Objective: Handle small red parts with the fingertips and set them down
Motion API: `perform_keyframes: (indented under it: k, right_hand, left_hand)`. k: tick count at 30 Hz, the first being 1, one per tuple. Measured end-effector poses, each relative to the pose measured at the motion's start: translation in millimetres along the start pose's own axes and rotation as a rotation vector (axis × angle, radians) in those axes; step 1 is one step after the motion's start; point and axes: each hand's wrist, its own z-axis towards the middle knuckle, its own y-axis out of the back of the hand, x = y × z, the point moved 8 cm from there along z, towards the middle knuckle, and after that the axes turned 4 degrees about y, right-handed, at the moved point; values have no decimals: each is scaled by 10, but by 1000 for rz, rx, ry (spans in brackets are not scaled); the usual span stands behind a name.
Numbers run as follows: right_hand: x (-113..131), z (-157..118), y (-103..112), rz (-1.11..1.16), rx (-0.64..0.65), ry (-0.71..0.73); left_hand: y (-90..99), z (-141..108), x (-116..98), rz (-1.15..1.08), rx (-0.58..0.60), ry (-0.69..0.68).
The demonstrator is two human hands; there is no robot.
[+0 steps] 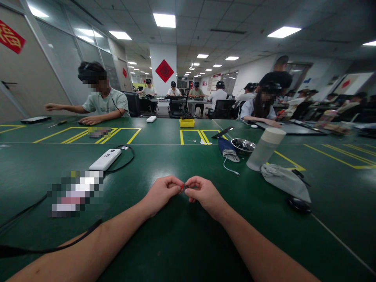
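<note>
One tiny red piece [182, 187] is pinched by the left hand [164, 192]; the right hand [205, 194] pinches narrowly, contents unclear. Farther right: frosted cylindrical bottle [263, 150], crumpled grey pouch [286, 183].

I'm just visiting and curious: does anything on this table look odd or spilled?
Nothing looks spilled. The bottle seems to lean right, though the camera's view may cause that. A white cable trails loose by the blue pouch. The red bit in the left hand is too small to check for damage.
</note>
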Motion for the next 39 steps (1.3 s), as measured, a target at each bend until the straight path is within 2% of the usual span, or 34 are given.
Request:
perform_keyframes:
  k: [7, 14, 22, 39]
  right_hand:
    - [-24, -2, -1, 53, -41, -53]
    - [-48, 8, 15, 48, -38, -22]
    - [-71, 25, 112, 49, -131, -48]
    - [24, 31, 78, -107, -64, 39]
  left_hand:
    - [-12, -6, -16, -2, 5, -33]
    - [-11, -2, -35, 26, 8, -39]
    - [-12, -6, -45, -64, 4, -2]
    - [-27, 11, 0, -82, 20, 1]
